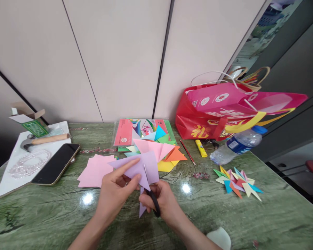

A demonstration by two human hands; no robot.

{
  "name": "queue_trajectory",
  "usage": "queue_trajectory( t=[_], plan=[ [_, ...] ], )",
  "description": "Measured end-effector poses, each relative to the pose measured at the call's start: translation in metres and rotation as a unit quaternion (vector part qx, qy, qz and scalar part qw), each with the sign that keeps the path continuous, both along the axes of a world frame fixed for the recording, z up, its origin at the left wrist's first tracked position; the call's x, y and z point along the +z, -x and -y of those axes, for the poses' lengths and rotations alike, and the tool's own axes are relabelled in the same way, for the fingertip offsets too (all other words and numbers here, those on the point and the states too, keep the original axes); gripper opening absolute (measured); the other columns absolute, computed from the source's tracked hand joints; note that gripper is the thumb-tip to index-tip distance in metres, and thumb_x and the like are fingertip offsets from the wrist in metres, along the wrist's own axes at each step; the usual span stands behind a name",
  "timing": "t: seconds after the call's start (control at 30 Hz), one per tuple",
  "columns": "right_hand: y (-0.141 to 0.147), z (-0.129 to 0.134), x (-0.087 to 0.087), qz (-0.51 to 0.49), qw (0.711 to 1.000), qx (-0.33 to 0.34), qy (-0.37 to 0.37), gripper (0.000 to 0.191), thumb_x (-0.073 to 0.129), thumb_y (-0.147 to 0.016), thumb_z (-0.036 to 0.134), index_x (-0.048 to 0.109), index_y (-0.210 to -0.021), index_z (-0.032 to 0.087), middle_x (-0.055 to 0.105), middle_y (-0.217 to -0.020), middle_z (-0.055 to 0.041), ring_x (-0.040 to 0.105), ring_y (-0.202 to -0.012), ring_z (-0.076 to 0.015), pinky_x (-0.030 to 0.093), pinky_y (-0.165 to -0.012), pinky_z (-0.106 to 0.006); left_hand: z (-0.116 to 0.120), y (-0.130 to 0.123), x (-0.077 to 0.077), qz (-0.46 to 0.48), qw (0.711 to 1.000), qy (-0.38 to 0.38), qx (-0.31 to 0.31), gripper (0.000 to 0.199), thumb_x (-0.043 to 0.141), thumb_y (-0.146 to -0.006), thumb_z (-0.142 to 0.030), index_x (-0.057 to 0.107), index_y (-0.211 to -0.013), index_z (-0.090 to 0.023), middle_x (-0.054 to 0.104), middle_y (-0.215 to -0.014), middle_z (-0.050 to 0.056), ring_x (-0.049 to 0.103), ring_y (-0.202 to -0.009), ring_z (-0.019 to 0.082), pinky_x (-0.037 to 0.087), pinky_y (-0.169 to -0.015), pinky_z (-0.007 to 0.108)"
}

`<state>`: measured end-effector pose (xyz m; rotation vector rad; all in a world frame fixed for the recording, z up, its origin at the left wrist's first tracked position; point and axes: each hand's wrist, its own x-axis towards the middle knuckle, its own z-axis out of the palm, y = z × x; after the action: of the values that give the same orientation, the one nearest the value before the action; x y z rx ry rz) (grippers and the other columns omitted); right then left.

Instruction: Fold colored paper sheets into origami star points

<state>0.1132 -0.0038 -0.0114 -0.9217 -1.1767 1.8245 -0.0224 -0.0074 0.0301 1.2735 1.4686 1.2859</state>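
Note:
Purple paper (131, 171) is pinched in my left hand (117, 187), between the thumb below and the fingers on top. My right hand (161, 199) is closed around the black handles of a pair of scissors (154, 203). Their blade lies across the purple sheet, with paper on both sides of it. A narrow purple point hangs below, between my hands. Left of my left hand lie pink paper sheets (95, 170). Behind my hands is a heap of folded and cut papers, with a pink folded piece (152, 147) on top and an orange piece (175, 154) beside it.
A paper packet (123, 132) lies behind the heap. To the right are a red pencil (187, 152), glue stick (201, 148), water bottle (237, 147), red bag (182, 114) and folded paper stars (237, 182). At left are a phone (56, 165), sickle (49, 139), beads (28, 163) and green box (35, 127).

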Motion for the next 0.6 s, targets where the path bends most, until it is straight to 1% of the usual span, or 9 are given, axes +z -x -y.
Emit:
queue_trajectory(
  t=[0.17, 0.37, 0.6],
  plan=[
    [-0.0005, -0.0002, 0.0012, 0.005, 1.0, 0.001, 0.01, 0.026, 0.07, -0.057, 0.03, 0.056, -0.073, 0.015, 0.049, -0.048, 0.0064, 0.038, -0.037, -0.0044, 0.035, -0.036, -0.017, 0.0016, 0.0007, 0.0011, -0.013, 1.0, -0.004, -0.003, 0.042, 0.069, -0.067, -0.023, 0.067, -0.108, -0.017, 0.061, -0.045, -0.005, 0.053, -0.043, 0.009, 0.042, -0.042, 0.014],
    [-0.0017, 0.0002, -0.0043, 0.011, 1.0, 0.003, 0.002, 0.027, 0.069, -0.06, 0.033, 0.056, -0.075, 0.015, 0.052, -0.048, 0.0065, 0.039, -0.033, -0.0036, 0.033, -0.034, -0.016, 0.0013, -0.0006, 0.0026, -0.022, 1.0, 0.009, -0.005, 0.044, 0.069, -0.066, -0.024, 0.066, -0.109, -0.015, 0.062, -0.046, -0.004, 0.052, -0.043, 0.009, 0.041, -0.041, 0.014],
    [-0.0028, 0.0005, -0.0033, 0.017, 1.0, 0.008, -0.005, 0.019, 0.066, -0.063, 0.028, 0.056, -0.071, 0.014, 0.051, -0.043, 0.0069, 0.038, -0.03, -0.0032, 0.03, -0.032, -0.015, 0.0028, -0.0011, 0.0031, 0.001, 1.0, 0.011, -0.01, 0.044, 0.069, -0.066, -0.024, 0.066, -0.109, -0.015, 0.059, -0.044, -0.005, 0.051, -0.042, 0.008, 0.04, -0.04, 0.014]
  ],
)
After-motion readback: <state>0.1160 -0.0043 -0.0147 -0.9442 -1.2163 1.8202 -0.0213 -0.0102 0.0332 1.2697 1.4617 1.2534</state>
